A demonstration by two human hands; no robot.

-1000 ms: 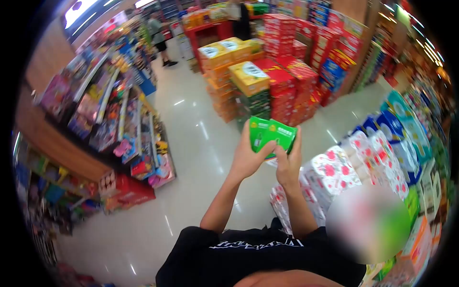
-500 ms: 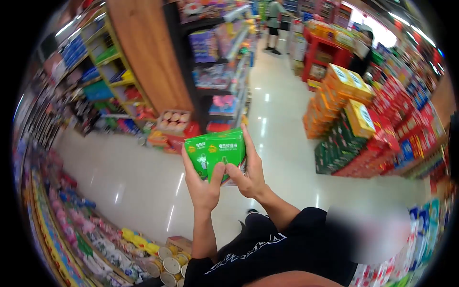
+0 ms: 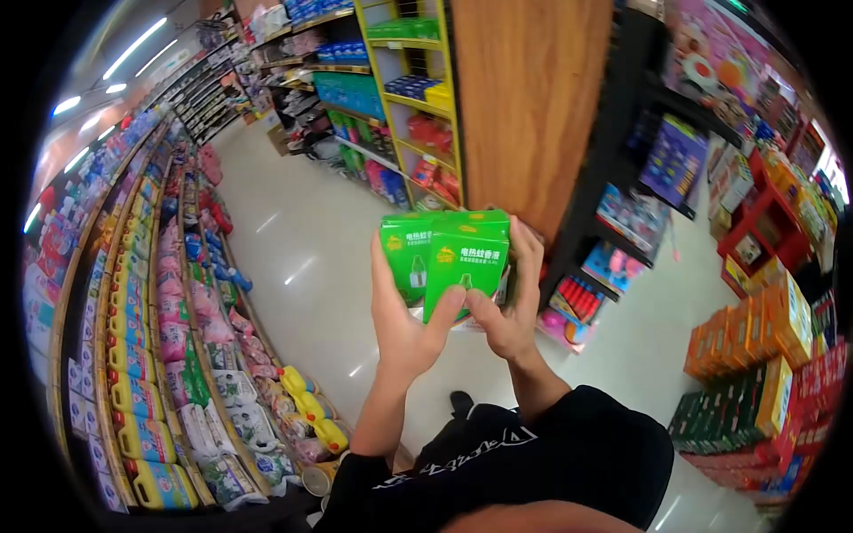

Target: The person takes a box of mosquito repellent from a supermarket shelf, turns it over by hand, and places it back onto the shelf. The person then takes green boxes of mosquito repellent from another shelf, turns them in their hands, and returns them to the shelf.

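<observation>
Several green boxes (image 3: 466, 258) with white lettering and a small bottle picture are held together in front of my chest. My left hand (image 3: 404, 324) grips them from the left side, its thumb pressed on the front box. On the right side my right hand (image 3: 514, 311) wraps round them, with its thumb beside the other one near the lower front edge. The front box overlaps another at its left. The undersides of the boxes and most of my fingertips are hidden.
Shelves of yellow bottles (image 3: 138, 395) and bagged goods (image 3: 204, 355) line the left. Ahead stand a wooden pillar (image 3: 533, 107) and a yellow-framed shelf (image 3: 409, 98). Orange cartons (image 3: 742, 329) are stacked at the right. A tiled floor (image 3: 293, 240) runs between the shelves.
The view has swung left, so the pillar and left aisle now show and the carton stacks have shifted to the right edge. Both hands still hold the green boxes.
</observation>
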